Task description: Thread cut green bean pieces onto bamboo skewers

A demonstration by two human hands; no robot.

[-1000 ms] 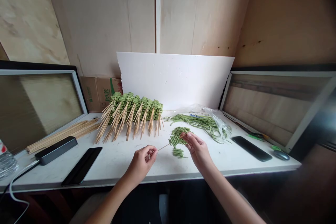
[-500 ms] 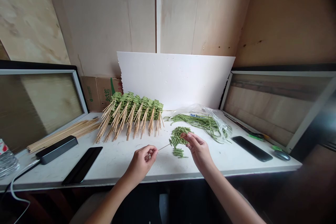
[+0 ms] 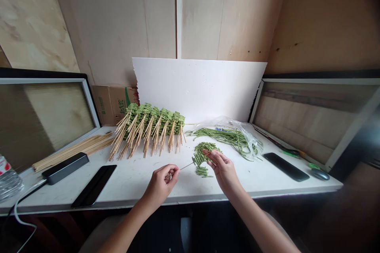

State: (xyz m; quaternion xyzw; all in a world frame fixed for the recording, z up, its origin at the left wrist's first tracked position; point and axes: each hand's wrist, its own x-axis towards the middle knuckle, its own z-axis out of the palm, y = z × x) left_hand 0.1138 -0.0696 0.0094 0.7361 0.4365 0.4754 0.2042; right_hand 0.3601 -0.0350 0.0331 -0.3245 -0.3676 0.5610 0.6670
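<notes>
My left hand (image 3: pixel 162 182) pinches one end of a thin wooden skewer (image 3: pixel 186 165) above the front of the table. Several short green bean pieces sit on the skewer's far part, beside my right hand (image 3: pixel 221 166), whose fingers are closed at that end; exactly what they grip is too small to tell. Behind and below lies a pile of cut bean pieces (image 3: pixel 209 147), with a small row of pieces (image 3: pixel 202 172) nearer me. At the back left, filled bean skewers (image 3: pixel 154 120) are stacked, their bare sticks pointing towards me.
Long uncut beans (image 3: pixel 225 136) lie by a clear plastic bag (image 3: pixel 251 138). Bare skewers (image 3: pixel 77 150), a dark box (image 3: pixel 65 168) and a black phone (image 3: pixel 95 185) are at left. At right are a black object (image 3: pixel 285 167) and a mouse (image 3: pixel 320 174).
My right hand has shifted very slightly, its fingers still at the beaded end of the skewer. My left hand keeps its pinch almost unmoved.
</notes>
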